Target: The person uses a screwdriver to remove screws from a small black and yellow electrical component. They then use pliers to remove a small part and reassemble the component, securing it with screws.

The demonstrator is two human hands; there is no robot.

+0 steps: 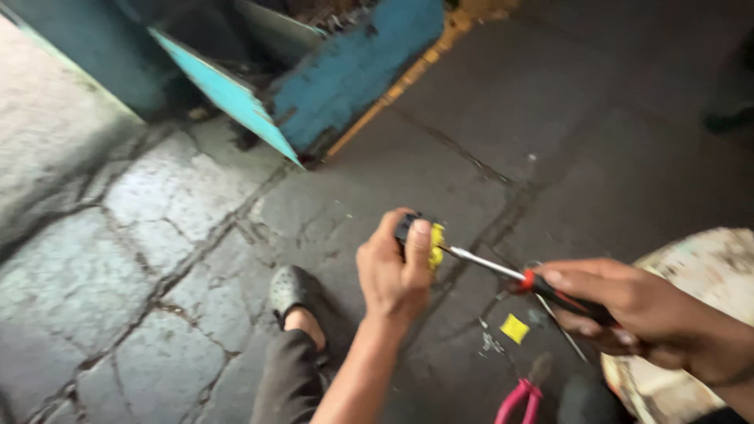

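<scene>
Yellow-black part [430,245] half hidden inside left hand [390,271].

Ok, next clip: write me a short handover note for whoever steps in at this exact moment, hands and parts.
Left hand: grips a small black-and-yellow part, held up over the floor.
Right hand: holds a screwdriver by its red-and-black handle, tip at the part's yellow side.
On the floor: a yellow piece and small bits below the hands, pink-handled pliers at the bottom edge.
Done: part and tool are both in hand, tip is placed.
Left: whether anything is loosened cannot be told.
</scene>
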